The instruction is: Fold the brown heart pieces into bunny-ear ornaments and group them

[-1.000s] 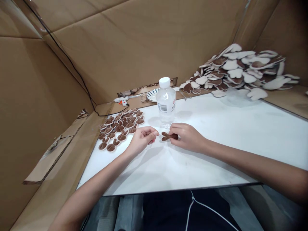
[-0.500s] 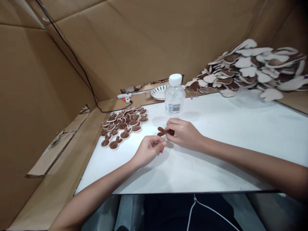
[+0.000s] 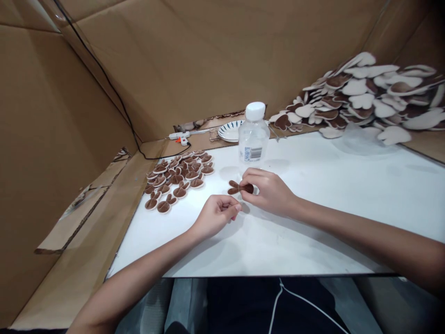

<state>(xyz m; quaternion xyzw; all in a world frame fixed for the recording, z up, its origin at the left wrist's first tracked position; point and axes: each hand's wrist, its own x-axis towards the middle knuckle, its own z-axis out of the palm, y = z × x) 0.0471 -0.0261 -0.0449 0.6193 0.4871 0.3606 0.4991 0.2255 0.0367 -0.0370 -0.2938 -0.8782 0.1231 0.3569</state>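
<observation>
The right hand (image 3: 269, 191) pinches a small brown ear-shaped piece (image 3: 240, 188) between thumb and forefinger; the piece sticks out just left of the fingertips, low over the tabletop (image 3: 313, 218), its two lobes pointing away from the palm. The left hand (image 3: 217, 214) sits just below and left of that piece with its fingers (image 3: 232, 209) curled and pressed together; whether they pinch anything small cannot be told.

To handle this well, I judge the pinch should stay on the joined end so both lobes remain free and flat, and the left fingers should meet the piece from the side rather than from above, so nothing gets creased or knocked out of line.

Outward from the fingers: just beyond the right fingertips stands one clear plastic bottle (image 3: 253, 133) with a white cap. To the left of the left fingers lies a cluster of small brown pieces (image 3: 177, 178) on pale backings, too overlapped for an exact count, roughly two dozen. Behind the bottle sits one patterned plate (image 3: 230, 131), and left of it one white glue gun (image 3: 180, 136) with one black cord (image 3: 104, 83) climbing the cardboard wall (image 3: 208, 60). Far right of the hands, a heap of larger cream and brown cut shapes (image 3: 368, 99) rises, several dozen, not countable singly.
</observation>
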